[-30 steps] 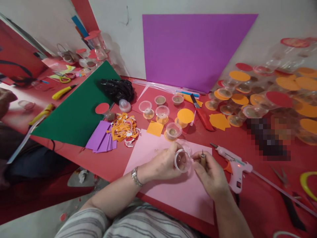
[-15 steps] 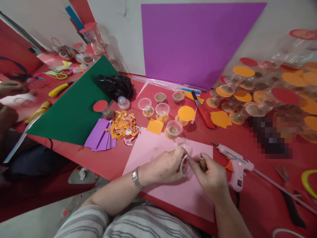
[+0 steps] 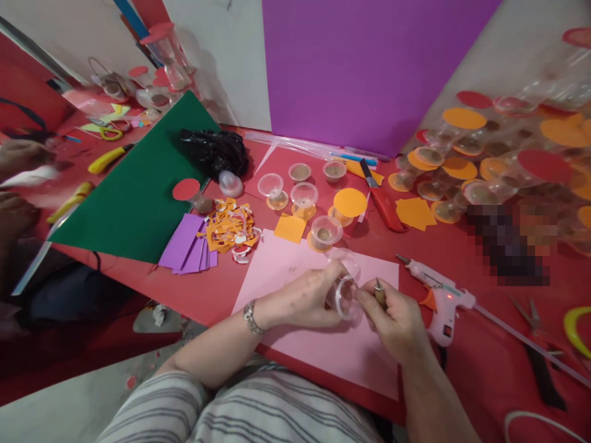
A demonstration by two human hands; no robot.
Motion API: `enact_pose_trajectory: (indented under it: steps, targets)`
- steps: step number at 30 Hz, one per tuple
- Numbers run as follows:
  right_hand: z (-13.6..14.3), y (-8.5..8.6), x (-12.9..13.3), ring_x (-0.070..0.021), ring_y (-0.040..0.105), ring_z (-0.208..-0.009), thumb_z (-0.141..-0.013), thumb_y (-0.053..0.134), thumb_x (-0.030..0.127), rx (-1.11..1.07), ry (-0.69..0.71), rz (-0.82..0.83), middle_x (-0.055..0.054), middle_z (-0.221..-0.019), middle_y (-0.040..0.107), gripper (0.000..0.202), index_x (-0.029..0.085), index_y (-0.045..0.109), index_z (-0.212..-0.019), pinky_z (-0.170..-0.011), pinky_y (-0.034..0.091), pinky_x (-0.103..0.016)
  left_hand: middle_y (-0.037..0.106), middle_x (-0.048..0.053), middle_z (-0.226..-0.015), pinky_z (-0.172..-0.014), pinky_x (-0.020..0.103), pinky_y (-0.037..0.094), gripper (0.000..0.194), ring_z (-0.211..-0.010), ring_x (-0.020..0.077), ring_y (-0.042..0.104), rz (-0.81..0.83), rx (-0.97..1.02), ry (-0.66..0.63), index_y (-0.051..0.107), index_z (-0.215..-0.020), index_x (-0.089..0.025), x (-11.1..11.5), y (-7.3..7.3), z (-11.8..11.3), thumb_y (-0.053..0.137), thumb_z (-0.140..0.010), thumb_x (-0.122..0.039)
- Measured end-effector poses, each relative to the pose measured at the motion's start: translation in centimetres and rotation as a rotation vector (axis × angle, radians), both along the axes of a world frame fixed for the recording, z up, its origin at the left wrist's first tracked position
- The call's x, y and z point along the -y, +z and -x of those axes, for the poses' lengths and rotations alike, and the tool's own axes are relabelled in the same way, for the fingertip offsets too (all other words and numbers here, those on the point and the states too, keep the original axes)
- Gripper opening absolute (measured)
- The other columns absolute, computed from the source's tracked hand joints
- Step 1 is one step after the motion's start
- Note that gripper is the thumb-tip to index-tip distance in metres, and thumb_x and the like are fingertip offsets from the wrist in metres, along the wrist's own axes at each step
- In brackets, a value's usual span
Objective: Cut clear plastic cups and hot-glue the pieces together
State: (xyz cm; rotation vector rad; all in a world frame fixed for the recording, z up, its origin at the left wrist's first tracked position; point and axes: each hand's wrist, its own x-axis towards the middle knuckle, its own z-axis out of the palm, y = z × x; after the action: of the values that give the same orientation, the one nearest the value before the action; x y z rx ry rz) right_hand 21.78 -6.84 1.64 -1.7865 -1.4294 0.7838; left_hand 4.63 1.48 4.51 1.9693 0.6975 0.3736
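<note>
My left hand (image 3: pixel 318 298) is closed round a small clear plastic cup (image 3: pixel 345 298) lying on its side, its whitish rim facing right. Beside that rim, my right hand (image 3: pixel 392 314) has thumb and forefinger pinched together. A short wooden-handled tool with a dark metal tip (image 3: pixel 379 294), resembling an awl, is tucked in the same hand, tip upward. Whether the pinched fingertips touch the rim I cannot tell. Under both hands lies a pink sheet (image 3: pixel 286 271). Just beyond them is another clear cup (image 3: pixel 346 261), partly hidden by my left hand.
A glue gun (image 3: pixel 441 298) with a lit red light lies at right, near scissors (image 3: pixel 530 320). Ahead stand several clear cups (image 3: pixel 327 231) on orange discs. At left are orange paper scraps (image 3: pixel 233 227), purple cards (image 3: pixel 189 246) and a green board (image 3: pixel 133 191). Another person's hands (image 3: pixel 21 209) are far left.
The cup has turned in my left hand, so its mouth shows more widely. My right fingertips have shifted slightly right of the rim. The whole view has moved a little.
</note>
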Motion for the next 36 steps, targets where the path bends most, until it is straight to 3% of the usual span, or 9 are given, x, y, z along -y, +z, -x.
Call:
enact_pose_trajectory:
  steps: [4,8,11,17,22,27,32,36]
  targets:
    - [0.2,0.0,-0.1,-0.0106,0.038,-0.038,-0.094,0.046,0.058,0.047,-0.022,-0.065,0.008,-0.041,0.04,0.045,0.024,0.045,-0.063,-0.046,0.032,-0.024,0.068,0.003,-0.087,-0.067,0.025,0.049,0.036,-0.071,0.0142,0.063,-0.097,0.037,0.043,0.05,-0.103,-0.019,0.0,0.0,0.0,0.064,-0.069,-0.017]
    - [0.2,-0.1,-0.2,-0.0104,0.036,-0.038,-0.095,0.045,0.055,0.101,-0.045,-0.163,0.007,-0.04,0.038,0.047,0.025,0.041,-0.06,-0.046,0.032,-0.025,0.067,0.001,-0.081,-0.059,0.023,0.046,0.037,-0.062,0.0123,0.06,-0.064,0.019,0.055,0.046,-0.105,-0.018,0.2,-0.2,0.0,0.061,-0.072,-0.019]
    - [0.0,-0.1,-0.1,-0.01,0.035,-0.038,-0.095,0.046,0.055,0.067,-0.035,-0.129,0.007,-0.04,0.037,0.048,0.024,0.04,-0.059,-0.046,0.032,-0.025,0.064,-0.002,-0.073,-0.054,0.022,0.042,0.036,-0.057,0.0115,0.056,-0.044,-0.015,0.07,0.043,-0.101,-0.019,0.2,-0.4,0.1,0.062,-0.072,-0.022]
    - [0.1,0.5,0.0,-0.0081,0.033,-0.04,-0.091,0.052,0.057,-0.317,-0.012,0.093,0.008,-0.045,0.037,0.046,0.023,0.04,-0.062,-0.041,0.028,-0.023,0.057,-0.006,-0.065,-0.054,0.02,0.039,0.037,-0.054,0.0091,0.051,-0.002,0.06,0.023,0.043,-0.102,-0.021,0.0,-0.5,0.3,0.061,-0.069,-0.019]
    - [0.2,0.5,-0.2,-0.0071,0.03,-0.04,-0.088,0.058,0.058,-0.539,-0.037,0.141,0.008,-0.049,0.038,0.044,0.021,0.048,-0.067,-0.037,0.023,-0.021,0.059,-0.006,-0.069,-0.053,0.019,0.039,0.034,-0.055,0.0081,0.051,0.054,0.051,0.059,0.046,-0.099,-0.02,-0.2,0.0,0.4,0.062,-0.069,-0.018]
    - [-0.2,0.0,-0.2,-0.0081,0.033,-0.041,-0.092,0.052,0.056,-0.399,-0.004,0.046,0.007,-0.049,0.04,0.043,0.021,0.053,-0.069,-0.038,0.027,-0.021,0.06,-0.005,-0.071,-0.053,0.019,0.04,0.032,-0.057,0.009,0.052,0.078,-0.032,0.111,0.048,-0.095,-0.019,-0.4,0.6,0.3,0.064,-0.067,-0.02]
    - [0.2,-0.2,-0.3,-0.0075,0.03,-0.042,-0.091,0.058,0.044,-0.016,0.033,-0.192,0.008,-0.047,0.034,0.04,0.021,0.049,-0.061,-0.044,0.028,-0.021,0.063,-0.003,-0.075,-0.056,0.021,0.042,0.034,-0.059,0.0096,0.054,0.034,0.01,0.095,0.049,-0.101,-0.019,0.0,0.1,0.1,0.062,-0.07,-0.021]
    - [0.5,-0.3,-0.4,-0.0074,0.025,-0.042,-0.093,0.056,0.036,0.071,0.063,-0.302,0.009,-0.046,0.029,0.041,0.022,0.043,-0.057,-0.043,0.026,-0.022,0.064,-0.001,-0.079,-0.059,0.022,0.042,0.033,-0.061,0.0105,0.055,0.022,0.055,0.099,0.047,-0.1,-0.02,0.2,-0.2,-0.1,0.065,-0.074,-0.03]
